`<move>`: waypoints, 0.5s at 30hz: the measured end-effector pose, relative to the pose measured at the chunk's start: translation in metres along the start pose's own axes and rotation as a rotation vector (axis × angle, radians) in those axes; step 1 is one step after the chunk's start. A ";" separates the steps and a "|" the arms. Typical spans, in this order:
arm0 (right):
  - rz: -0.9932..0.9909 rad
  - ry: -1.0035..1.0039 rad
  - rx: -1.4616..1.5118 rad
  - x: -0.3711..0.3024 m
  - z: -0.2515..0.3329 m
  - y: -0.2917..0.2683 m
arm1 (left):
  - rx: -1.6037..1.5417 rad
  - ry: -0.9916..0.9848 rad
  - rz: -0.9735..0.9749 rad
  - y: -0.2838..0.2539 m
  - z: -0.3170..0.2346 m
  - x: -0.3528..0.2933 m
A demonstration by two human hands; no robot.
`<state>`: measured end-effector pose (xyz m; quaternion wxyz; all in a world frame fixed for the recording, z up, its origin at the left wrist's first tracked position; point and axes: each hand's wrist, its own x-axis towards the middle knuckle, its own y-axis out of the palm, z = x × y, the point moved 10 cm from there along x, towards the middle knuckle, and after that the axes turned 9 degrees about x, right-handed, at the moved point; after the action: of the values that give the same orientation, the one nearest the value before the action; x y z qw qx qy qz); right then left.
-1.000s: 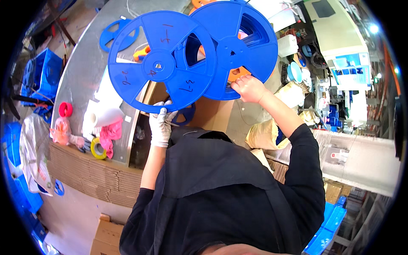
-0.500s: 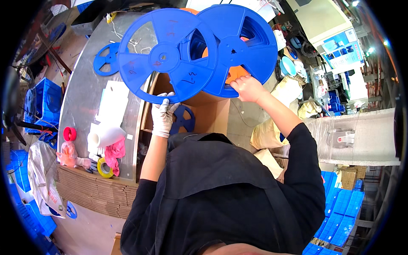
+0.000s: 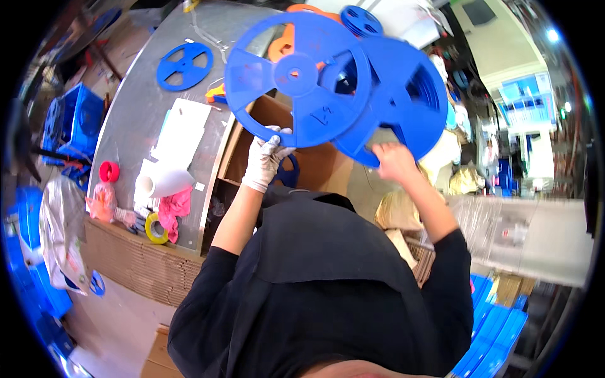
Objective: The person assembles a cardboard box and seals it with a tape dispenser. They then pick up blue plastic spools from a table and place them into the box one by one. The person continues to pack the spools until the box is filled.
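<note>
My left hand, in a white glove, is closed on the lower rim of a large blue plastic reel disc. This disc has wide cut-out windows and handwritten marks. My bare right hand grips the lower edge of a stack of similar blue reel discs, its fingers at a window. The left disc overlaps the stack's left side, in front of it. Both are held up above an open cardboard box, where part of another blue disc shows beside my left hand.
On the grey table at left lie a smaller blue disc, paper sheets, a white roll, a pink cloth and yellow tape. Orange discs and small blue reels are beyond. Blue crates stand at right.
The view has shifted, and the held discs appear farther right. The right-hand stack is lower relative to the left disc. Small blue reels now show behind them. Both hands keep their grip.
</note>
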<state>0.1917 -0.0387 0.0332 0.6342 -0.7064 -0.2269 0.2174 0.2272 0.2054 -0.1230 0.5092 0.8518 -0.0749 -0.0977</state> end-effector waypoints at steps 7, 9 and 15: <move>0.397 0.515 0.619 -0.037 0.038 0.028 | 0.035 0.103 -0.399 -0.136 -0.078 -0.009; 0.511 0.774 0.977 -0.060 0.047 0.054 | 0.057 0.167 -0.542 -0.183 -0.096 0.007; 0.666 0.842 1.203 -0.098 0.092 0.124 | 0.061 0.238 -0.836 -0.316 -0.123 0.104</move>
<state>0.0636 -0.0353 -0.0978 0.8400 -0.2972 0.4096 0.1956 0.3666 0.4356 -0.3546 0.4055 0.8288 0.3331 -0.1943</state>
